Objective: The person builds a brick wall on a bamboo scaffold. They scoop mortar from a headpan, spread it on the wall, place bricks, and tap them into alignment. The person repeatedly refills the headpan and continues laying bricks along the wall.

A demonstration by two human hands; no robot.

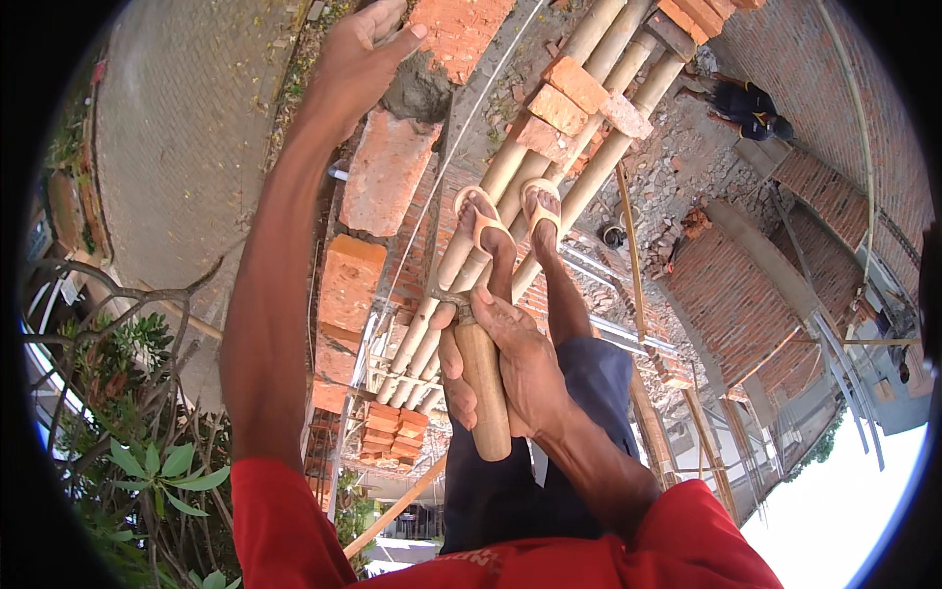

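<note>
My left hand [373,49] grips the near side of an orange-red brick [459,29] at the top, beside a lump of grey mortar [412,93] on the wall top, whose course continues toward me with more bricks [388,172]. My right hand [515,363] is closed round the wooden handle of a trowel [481,393] in front of my body; its dirty metal shank shows at the handle's upper end, and the blade is hard to make out. A thin string line runs alongside the bricks.
My sandalled feet stand on a bamboo plank walkway [628,118] high up, with loose bricks [574,88] on it. Rubble [667,172] lies below on the right, where another person [746,108] in dark clothing works. A paved road [177,118] and tree branches [167,304] are at left.
</note>
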